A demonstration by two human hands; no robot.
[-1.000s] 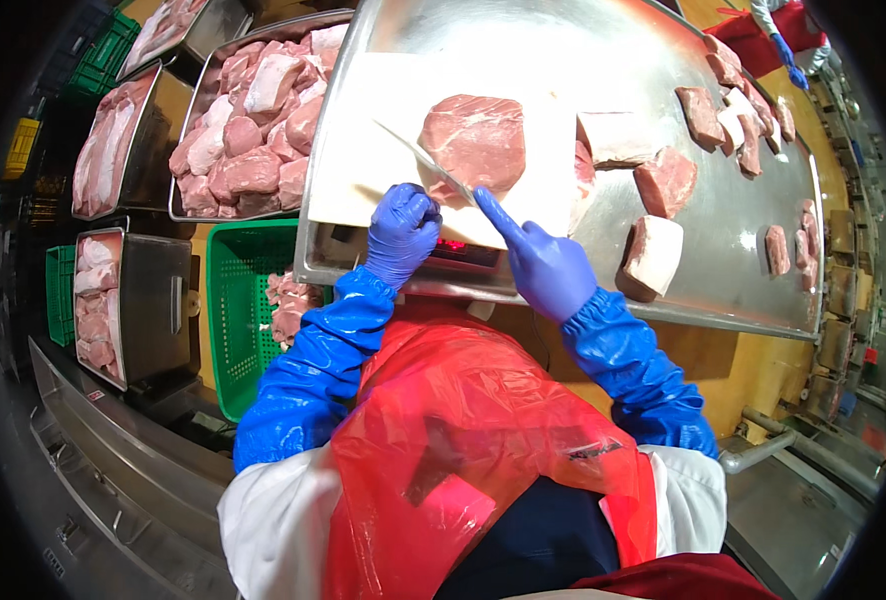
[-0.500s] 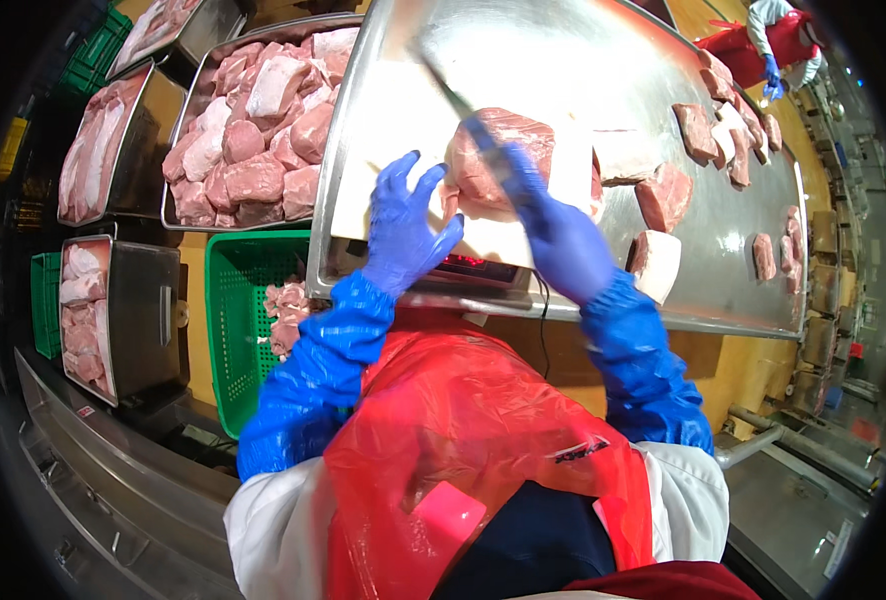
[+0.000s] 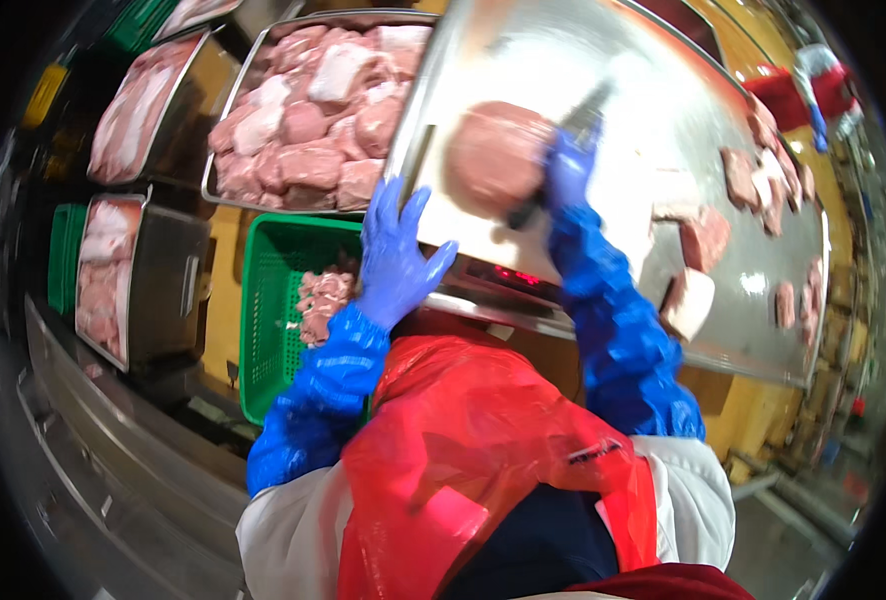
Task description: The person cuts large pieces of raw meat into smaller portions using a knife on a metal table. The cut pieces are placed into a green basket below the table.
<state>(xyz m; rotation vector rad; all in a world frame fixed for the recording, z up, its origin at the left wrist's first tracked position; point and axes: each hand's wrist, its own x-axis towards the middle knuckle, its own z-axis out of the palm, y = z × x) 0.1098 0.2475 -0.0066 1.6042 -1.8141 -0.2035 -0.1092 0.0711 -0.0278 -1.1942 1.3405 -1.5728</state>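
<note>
The thick, round, pink raw-meat slab (image 3: 498,155) lies on the flat white board (image 3: 613,200), presumably for firm support, beside the purple-blue-gloved right hand (image 3: 571,168) clasping a blurred, dark-looking knife (image 3: 593,108), while the purple-blue-gloved left hand (image 3: 399,255) spreads free.

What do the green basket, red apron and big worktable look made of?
Green basket: probably moulded plastic, semi-matte; regular perforations suggest it. Red apron: likely thin plastic film, glossy, wrinkled and partly see-through. Worktable: apparently stainless steel, smooth; silver-grey with bright glare.
</note>
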